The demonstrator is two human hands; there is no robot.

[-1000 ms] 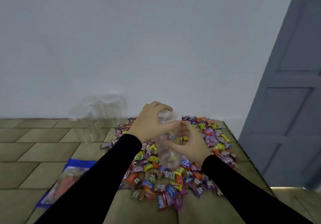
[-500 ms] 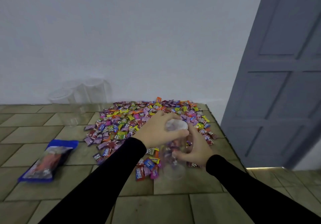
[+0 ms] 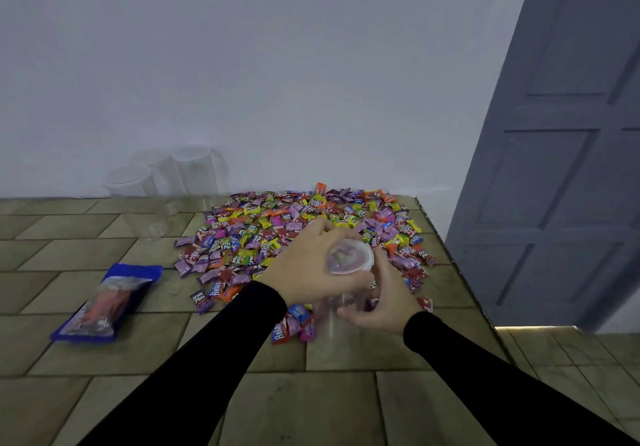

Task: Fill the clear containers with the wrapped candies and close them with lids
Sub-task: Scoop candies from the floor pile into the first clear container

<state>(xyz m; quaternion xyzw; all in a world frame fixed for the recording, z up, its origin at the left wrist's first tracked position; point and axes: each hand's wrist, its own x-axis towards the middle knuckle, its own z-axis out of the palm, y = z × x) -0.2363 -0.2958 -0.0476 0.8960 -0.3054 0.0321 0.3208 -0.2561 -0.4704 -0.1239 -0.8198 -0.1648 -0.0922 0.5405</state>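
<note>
Evidently thin clear plastic container [image 3: 341, 310], lower centre frame: light, slippery, walls likely flex. Right hand [image 3: 384, 298] curled round body; left hand [image 3: 317, 265] grips lid [image 3: 351, 257] rim. Best held low on wall, lid by edge. Candy pile [image 3: 298, 231] behind.

Left hand [image 3: 311, 265] hides much of lid [image 3: 351, 258]; clear container [image 3: 332, 321] walls barely readable. Far-left containers [image 3: 166, 182] faint against wall. Blue packet [image 3: 104, 303] blurred, contents unclear.
</note>
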